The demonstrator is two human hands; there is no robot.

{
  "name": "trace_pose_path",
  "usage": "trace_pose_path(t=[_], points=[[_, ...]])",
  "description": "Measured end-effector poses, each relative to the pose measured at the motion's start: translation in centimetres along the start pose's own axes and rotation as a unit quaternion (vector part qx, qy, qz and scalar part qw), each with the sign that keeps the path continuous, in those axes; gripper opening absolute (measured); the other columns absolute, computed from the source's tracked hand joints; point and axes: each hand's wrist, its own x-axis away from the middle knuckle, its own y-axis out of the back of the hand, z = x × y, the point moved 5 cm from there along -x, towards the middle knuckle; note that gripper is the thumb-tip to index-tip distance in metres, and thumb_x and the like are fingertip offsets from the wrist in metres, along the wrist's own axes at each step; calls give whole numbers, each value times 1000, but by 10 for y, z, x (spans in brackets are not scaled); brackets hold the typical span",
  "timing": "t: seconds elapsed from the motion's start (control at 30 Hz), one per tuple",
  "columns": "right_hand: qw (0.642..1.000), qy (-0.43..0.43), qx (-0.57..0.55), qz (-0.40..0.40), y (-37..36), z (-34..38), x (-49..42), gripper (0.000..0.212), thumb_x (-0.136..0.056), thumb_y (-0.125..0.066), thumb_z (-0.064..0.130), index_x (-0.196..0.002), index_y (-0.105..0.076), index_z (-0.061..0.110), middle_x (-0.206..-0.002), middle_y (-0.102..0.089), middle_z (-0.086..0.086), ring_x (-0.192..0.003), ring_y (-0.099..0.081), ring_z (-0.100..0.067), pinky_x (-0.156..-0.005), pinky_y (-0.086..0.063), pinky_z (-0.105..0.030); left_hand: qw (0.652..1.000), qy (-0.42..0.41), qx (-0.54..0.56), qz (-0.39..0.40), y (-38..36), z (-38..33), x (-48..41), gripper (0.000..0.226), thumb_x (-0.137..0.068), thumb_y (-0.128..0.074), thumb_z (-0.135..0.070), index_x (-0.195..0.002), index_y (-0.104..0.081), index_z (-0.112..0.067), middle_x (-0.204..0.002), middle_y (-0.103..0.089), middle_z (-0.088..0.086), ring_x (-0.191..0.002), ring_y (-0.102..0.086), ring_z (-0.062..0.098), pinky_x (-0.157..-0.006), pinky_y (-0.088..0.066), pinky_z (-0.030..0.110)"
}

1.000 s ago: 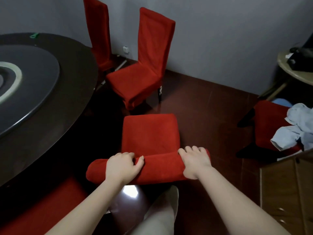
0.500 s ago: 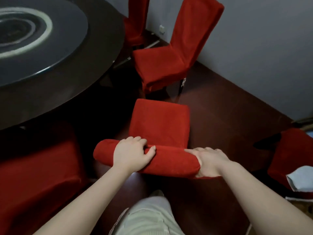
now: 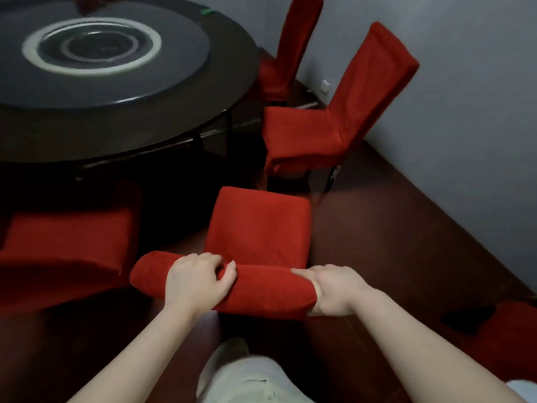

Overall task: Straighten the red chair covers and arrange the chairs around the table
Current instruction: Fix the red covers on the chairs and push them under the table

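A red-covered chair (image 3: pixel 255 228) stands right in front of me, its seat pointing toward the round dark table (image 3: pixel 235 91). My left hand (image 3: pixel 197 282) grips the top of its backrest near the left end. My right hand (image 3: pixel 334 289) grips the right end of the same backrest top. The backrest face is hidden below my arms. A second red chair (image 3: pixel 319 135) stands by the wall at the table's right edge, and a third (image 3: pixel 287 53) sits behind it. Another red chair (image 3: pixel 66 242) is at my left.
The table carries a large glass turntable (image 3: pixel 101 53). A grey wall (image 3: pixel 465 112) runs along the right, with dark red floor (image 3: pixel 392 242) between it and the chairs. More red fabric (image 3: pixel 508 344) lies at the lower right. My leg and shoe (image 3: pixel 229 370) are below.
The view has swung left and the held chair has moved closer to the table. Both hands keep their grip on the backrest top. The chair with clothes has left the view.
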Motion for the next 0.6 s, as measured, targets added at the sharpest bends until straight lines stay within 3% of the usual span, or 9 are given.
trace_pose_path(t=[0.37,0.6], points=[[985,121,123,-15,-6,-19,22,89,-70,-70,58,-147,-25,50,-143,-48,12,-128,-48,-18,-103,-38,-36,985,149,-25,-81,-1,-60,107,41,-89,-46,-46,-58,-60,-24,-56,-52,-6,-51,-51,18,-50,-36,33],[978,136,141,70,17,-31,-2,101,-60,-78,59,-145,-21,59,-140,-51,12,-127,-51,-16,-101,-44,-33,982,174,-34,-62,4,-72,84,40,-88,-45,-45,-63,-66,-22,-62,-60,-4,-59,-58,22,-56,-43,36]])
